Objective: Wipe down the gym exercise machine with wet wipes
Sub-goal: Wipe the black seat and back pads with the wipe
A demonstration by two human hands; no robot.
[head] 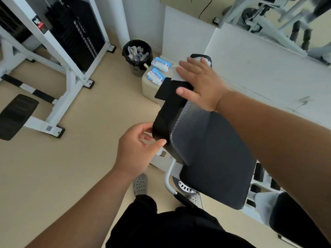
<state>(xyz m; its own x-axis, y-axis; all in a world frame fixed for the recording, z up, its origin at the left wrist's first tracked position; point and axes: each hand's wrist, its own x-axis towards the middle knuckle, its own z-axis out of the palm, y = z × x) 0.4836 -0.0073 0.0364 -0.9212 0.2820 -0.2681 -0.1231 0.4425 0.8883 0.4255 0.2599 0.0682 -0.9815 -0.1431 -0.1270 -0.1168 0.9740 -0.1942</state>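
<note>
Two hands are engaged on one padded backrest (206,149) of the exercise machine. Left hand (138,149): fingers and thumb closed on the pad's black left edge, judged to steady it. Right hand (198,81): laid flat, fingers spread, at the pad's upper end, pressing a white wet wipe (179,74) that shows beyond the fingertips; the flat palm is judged to give broad wiping contact.

Two blue-and-white wipe packs (158,70) are kept on a low beige block (148,86) just beyond the pad's top edge, within reach for resupply. One black bin (137,57), holding crumpled used wipes, stands just behind the block.

One white-framed weight-stack machine (59,42) occupies the floor at left, well apart. Nothing is seen obstructing the pad.
</note>
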